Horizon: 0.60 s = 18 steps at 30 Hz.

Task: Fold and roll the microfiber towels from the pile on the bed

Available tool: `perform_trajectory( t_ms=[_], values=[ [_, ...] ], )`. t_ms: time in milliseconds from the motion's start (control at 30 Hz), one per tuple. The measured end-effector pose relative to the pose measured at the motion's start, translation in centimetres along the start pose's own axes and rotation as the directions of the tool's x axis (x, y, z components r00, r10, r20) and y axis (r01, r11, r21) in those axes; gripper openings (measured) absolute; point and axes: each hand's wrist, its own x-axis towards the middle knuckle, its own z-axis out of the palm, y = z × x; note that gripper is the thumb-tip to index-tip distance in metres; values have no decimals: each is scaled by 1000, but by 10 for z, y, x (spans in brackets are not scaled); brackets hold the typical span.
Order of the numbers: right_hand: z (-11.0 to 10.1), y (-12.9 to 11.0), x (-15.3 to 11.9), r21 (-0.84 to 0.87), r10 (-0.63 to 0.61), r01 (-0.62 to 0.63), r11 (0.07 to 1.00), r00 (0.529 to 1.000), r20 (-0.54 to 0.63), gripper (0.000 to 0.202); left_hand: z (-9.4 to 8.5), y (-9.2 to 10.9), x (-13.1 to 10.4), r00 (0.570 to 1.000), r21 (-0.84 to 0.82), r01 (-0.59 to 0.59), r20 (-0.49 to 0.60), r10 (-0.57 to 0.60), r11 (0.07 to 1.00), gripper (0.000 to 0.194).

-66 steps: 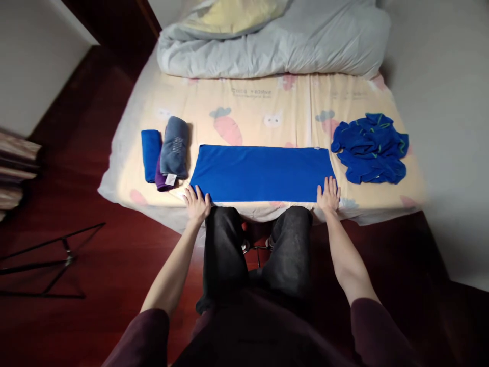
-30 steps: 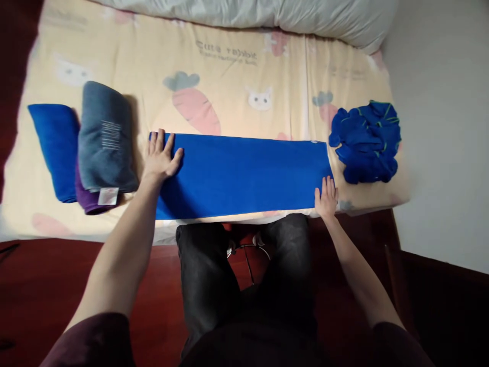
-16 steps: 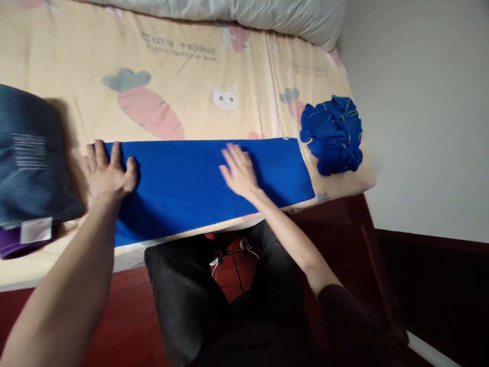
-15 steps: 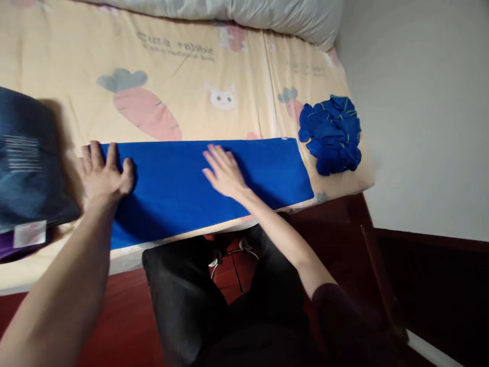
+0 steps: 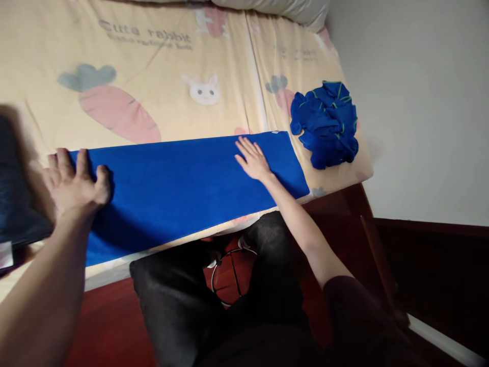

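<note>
A long, flat blue cloth [image 5: 179,183] lies along the near edge of the bed, its surface smooth. My left hand [image 5: 76,183] rests with fingers spread on the cloth's left end, partly over the bedsheet. On the right part of the same cloth, my right hand [image 5: 253,159] lies flat with its fingers stretched out, near the far edge. Neither hand grips anything. A crumpled blue garment [image 5: 326,125] with green seams sits on the bed just right of the flat cloth, not touched by either hand.
The bed [image 5: 153,76] has a yellow sheet with carrot and rabbit prints. Dark folded fabric [image 5: 19,188] lies at the left edge. A pale pillow or quilt [image 5: 282,9] is at the back, and a wall [image 5: 412,112] stands on the right.
My right hand has slid to the right along the blue cloth. The view has shifted, so my left hand, still on the cloth's left end, and the dark fabric appear further left.
</note>
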Motion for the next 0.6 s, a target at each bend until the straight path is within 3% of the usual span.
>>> perform_trajectory(
  t_ms=[133, 267, 433, 500, 600],
  values=[
    [-23, 80, -10, -5, 149, -150, 989, 987, -57, 64, 0, 0, -1, 1000, 0, -6, 2, 6, 1000, 93],
    [-32, 123, -11, -21, 194, -197, 980, 974, -119, 66, -3, 4, -1, 1000, 26, 7, 18, -7, 1000, 90],
    [-32, 129, -8, -33, 202, -208, 978, 970, -136, 66, -9, 10, -7, 998, 63, 6, 61, -9, 998, 91],
    [-32, 123, -21, -32, 217, -223, 974, 967, -130, 66, -8, 9, -23, 998, 55, 1, 62, -4, 998, 89],
    [-30, 116, -63, -34, 180, -185, 982, 977, -110, 65, -1, -3, -66, 1000, -11, -8, -5, 8, 1000, 85]
  ],
)
